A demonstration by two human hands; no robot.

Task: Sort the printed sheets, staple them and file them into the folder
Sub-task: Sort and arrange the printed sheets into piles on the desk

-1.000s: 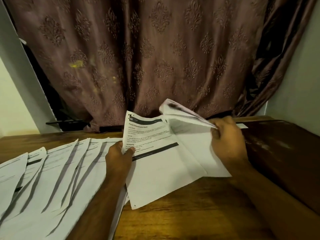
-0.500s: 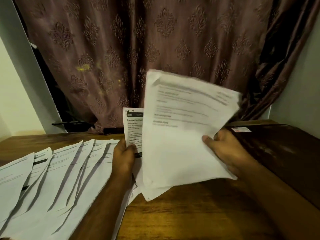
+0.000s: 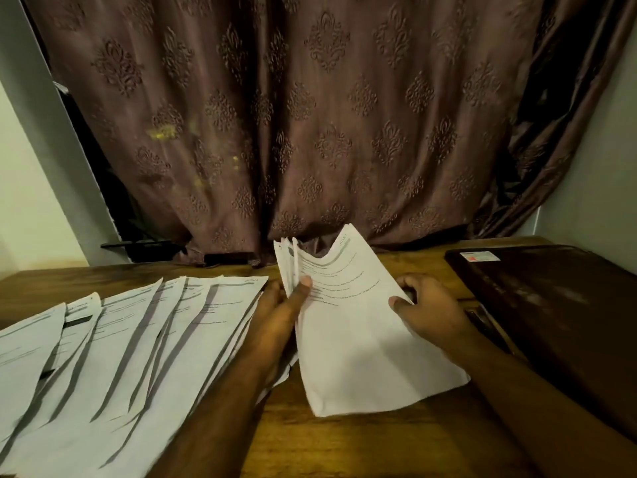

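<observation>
Sorting — both hands gripping the held stack.
Left hand pinching its left edge, right hand its right; fanned sheets lying left of stack — left hand nearer.

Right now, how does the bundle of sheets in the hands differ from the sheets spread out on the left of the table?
The held bundle is gathered into one stack, raised off the table at its far end and bowed; the fanned sheets lie flat, overlapping in a row. The left hand and right hand grip the held bundle's sides; neither grips the fanned sheets. Both are white printed pages.
</observation>
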